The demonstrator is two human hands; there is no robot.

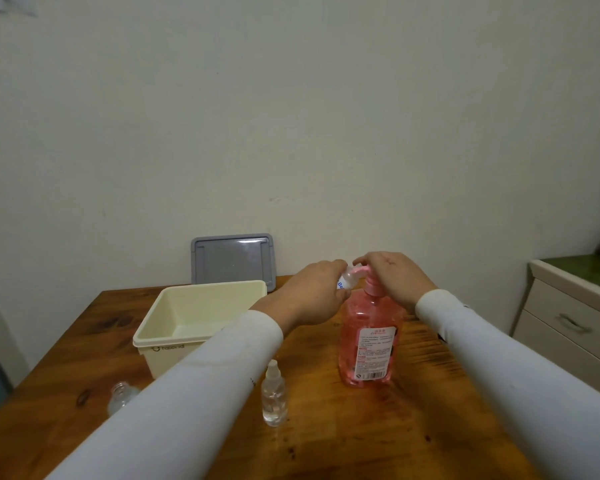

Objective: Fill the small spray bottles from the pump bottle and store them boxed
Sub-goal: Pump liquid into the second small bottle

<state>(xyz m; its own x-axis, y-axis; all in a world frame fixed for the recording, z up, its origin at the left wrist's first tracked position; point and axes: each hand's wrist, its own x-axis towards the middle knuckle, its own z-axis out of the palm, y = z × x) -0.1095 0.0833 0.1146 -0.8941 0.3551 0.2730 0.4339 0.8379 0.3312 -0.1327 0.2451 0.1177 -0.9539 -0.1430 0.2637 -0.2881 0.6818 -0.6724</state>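
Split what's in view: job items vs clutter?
Job: pump bottle, held bottle in left hand, right hand on pump, capped spray bottle, open bottle, box, lid.
Clutter: cabinet.

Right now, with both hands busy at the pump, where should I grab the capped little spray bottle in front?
Take the small spray bottle around its clear body, fingers coming in from the right. It stands upright and apart from other things; the left sleeve crowds its left side.
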